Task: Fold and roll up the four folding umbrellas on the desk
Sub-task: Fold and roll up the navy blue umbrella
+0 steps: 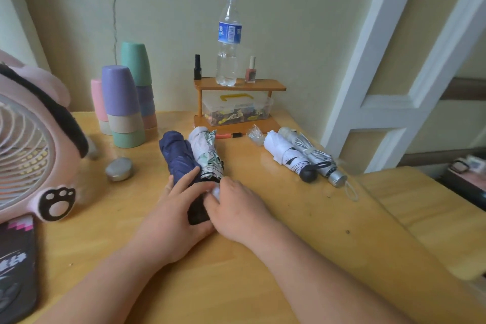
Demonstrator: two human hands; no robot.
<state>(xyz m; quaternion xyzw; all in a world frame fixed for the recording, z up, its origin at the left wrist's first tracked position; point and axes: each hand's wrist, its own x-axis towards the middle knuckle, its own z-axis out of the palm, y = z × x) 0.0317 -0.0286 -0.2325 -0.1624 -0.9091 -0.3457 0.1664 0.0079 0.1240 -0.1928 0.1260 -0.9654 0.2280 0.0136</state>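
Note:
Two rolled umbrellas lie side by side in the middle of the wooden desk (302, 231): a navy umbrella (177, 156) on the left and a white floral umbrella (205, 151) touching it on the right. My left hand (175, 214) wraps around the navy umbrella's near end, where its black handle shows. My right hand (238, 209) grips the white handle end of the floral umbrella. Farther right lie a rolled white umbrella with a black handle (285, 154) and a rolled silver umbrella (313, 155), both untouched.
A pink fan (34, 155) stands at the left, with stacked pastel cups (122, 105) behind it and a small metal tin (119, 169) near them. A wooden shelf (238, 85) at the back carries a water bottle (228, 39) and nail polish bottles. A phone (15, 268) lies at the near left.

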